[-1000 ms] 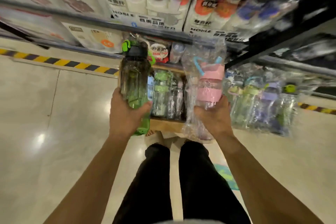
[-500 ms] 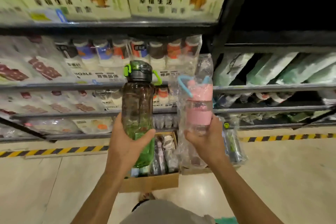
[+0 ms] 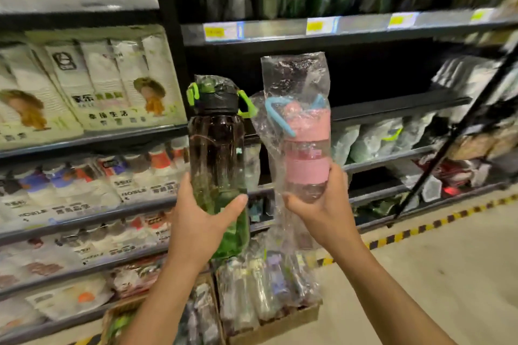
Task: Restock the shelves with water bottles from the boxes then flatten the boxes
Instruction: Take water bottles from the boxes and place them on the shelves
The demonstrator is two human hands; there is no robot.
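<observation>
L hand point(image 3: 201, 221) grips green-lidded bottle point(image 3: 215, 154) low; R hand point(image 3: 322, 204) grips bagged pink bottle point(image 3: 305, 154). Both prob empty, light, rigid; bag film slippery, so hold mid-body.

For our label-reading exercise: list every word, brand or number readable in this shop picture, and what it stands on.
"NOBLE": white cardboard cup boxes, lower left shelf.
"家乐": white printed packs, upper left shelf.
Yellow shelf-edge price tags: blurred, unreadable.
Dark transparent bottle with green clips, pink plastic-wrapped bottle: no legible text.
</observation>
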